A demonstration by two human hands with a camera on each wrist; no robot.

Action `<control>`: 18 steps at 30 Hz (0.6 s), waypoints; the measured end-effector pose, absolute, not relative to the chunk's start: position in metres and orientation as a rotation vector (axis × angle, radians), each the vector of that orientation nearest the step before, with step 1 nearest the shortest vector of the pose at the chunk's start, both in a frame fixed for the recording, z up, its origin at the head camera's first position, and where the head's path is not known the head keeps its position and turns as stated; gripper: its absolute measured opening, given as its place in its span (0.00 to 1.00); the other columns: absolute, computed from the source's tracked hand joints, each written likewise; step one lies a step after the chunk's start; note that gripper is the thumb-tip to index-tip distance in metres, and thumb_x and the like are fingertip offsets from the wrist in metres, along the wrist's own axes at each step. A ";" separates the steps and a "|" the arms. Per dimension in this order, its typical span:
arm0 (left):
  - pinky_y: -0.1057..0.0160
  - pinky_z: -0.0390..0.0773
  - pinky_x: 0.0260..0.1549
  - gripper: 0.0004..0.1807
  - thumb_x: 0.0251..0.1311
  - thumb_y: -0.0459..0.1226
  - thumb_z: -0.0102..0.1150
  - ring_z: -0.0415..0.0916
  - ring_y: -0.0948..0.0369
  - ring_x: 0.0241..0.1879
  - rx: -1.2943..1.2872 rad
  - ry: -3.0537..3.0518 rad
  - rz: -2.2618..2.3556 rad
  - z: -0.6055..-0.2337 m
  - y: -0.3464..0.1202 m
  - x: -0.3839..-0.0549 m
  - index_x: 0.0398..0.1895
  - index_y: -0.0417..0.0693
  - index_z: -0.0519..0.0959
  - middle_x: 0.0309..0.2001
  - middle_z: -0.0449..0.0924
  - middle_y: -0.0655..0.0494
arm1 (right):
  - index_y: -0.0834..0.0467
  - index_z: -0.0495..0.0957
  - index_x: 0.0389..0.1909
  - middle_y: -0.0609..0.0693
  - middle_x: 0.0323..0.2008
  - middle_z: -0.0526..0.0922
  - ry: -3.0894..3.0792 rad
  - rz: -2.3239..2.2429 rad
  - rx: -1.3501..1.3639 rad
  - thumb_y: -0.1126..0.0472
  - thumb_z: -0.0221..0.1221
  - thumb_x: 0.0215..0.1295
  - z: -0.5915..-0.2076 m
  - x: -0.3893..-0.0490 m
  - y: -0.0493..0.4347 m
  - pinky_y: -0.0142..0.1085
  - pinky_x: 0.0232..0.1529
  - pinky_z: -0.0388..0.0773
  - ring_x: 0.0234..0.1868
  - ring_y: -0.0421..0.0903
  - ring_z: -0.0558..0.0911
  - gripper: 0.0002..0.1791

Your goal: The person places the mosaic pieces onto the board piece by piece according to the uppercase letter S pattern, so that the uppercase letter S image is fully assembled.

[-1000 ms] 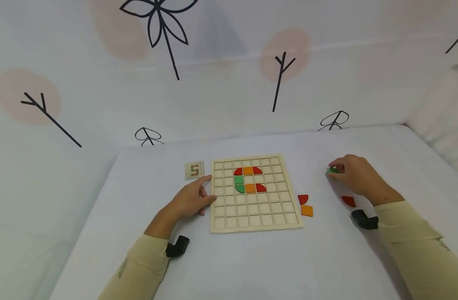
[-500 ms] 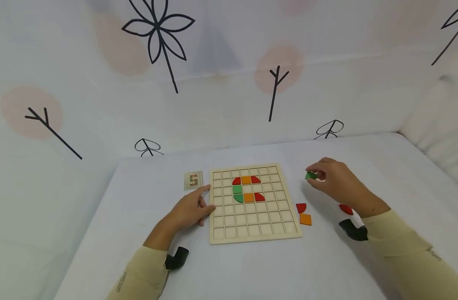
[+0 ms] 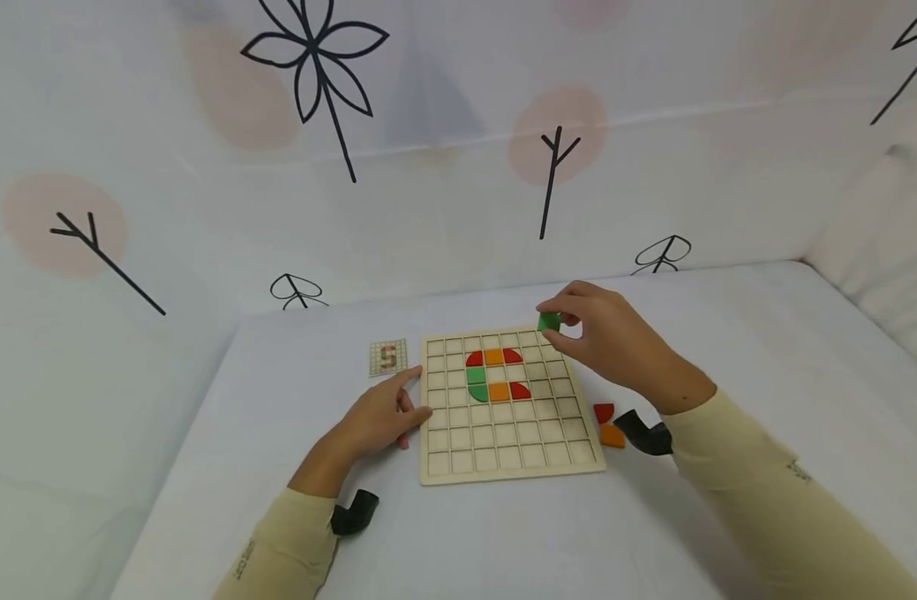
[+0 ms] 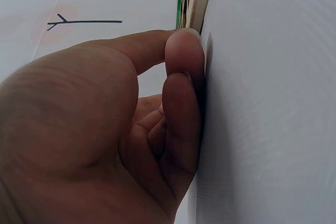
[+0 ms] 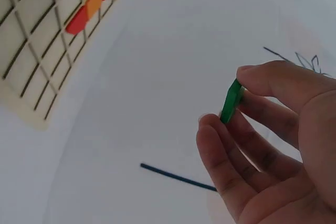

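A square grid board (image 3: 507, 437) lies on the white table. Near its far middle it bears red quarter-round tiles (image 3: 512, 356), orange square tiles (image 3: 498, 392) and green tiles (image 3: 476, 375). My left hand (image 3: 379, 414) touches the board's left edge with the thumb and index finger spread apart; the left wrist view shows the thumb tip against that edge. Above the board's far right corner, my right hand (image 3: 604, 337) pinches a small green tile (image 5: 231, 100) between thumb and fingertips. Whether that tile has a rounded side I cannot tell.
Left of the board lies a small card (image 3: 388, 357) with a coloured S-like pattern on a grid. A loose red tile (image 3: 603, 412) and a loose orange tile (image 3: 612, 436) lie right of the board. Behind the table hangs a patterned cloth (image 3: 443, 192).
My right hand has carried the green tile leftward from the table's right side to over the board's far right corner. The left hand has stayed at the board's edge.
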State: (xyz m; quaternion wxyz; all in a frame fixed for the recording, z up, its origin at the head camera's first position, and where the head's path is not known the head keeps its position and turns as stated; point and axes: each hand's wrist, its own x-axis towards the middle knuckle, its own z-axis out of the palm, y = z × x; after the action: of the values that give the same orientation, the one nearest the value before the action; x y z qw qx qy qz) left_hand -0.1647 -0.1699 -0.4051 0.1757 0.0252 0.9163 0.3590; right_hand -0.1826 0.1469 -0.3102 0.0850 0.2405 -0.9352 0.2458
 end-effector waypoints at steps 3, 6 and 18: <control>0.61 0.70 0.25 0.41 0.64 0.45 0.66 0.77 0.59 0.19 0.070 2.595 1.016 -0.406 -0.170 -0.165 0.78 0.59 0.58 0.31 0.78 0.56 | 0.61 0.84 0.52 0.53 0.46 0.82 -2.733 0.793 0.744 0.64 0.66 0.63 -0.309 -0.181 0.136 0.42 0.44 0.82 0.43 0.50 0.80 0.16; 0.61 0.70 0.26 0.42 0.64 0.45 0.66 0.77 0.59 0.19 0.067 2.585 1.017 -0.407 -0.170 -0.165 0.78 0.59 0.58 0.32 0.78 0.56 | 0.62 0.84 0.52 0.53 0.45 0.82 -2.667 0.869 0.756 0.65 0.67 0.62 -0.314 -0.178 0.126 0.42 0.42 0.82 0.42 0.50 0.80 0.16; 0.62 0.71 0.26 0.42 0.63 0.45 0.66 0.77 0.59 0.19 0.050 2.590 1.004 -0.402 -0.168 -0.165 0.78 0.59 0.58 0.31 0.78 0.56 | 0.61 0.84 0.50 0.52 0.44 0.81 -2.653 0.911 0.932 0.63 0.69 0.62 -0.352 -0.175 0.098 0.38 0.42 0.82 0.41 0.47 0.82 0.16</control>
State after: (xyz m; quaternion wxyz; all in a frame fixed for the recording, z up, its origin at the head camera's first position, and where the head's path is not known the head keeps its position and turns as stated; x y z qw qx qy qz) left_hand -0.1654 -0.1684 -0.4020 0.1809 0.0176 0.9169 0.3554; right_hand -0.1754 0.0976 -0.3517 0.0928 0.3141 -0.8937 0.3068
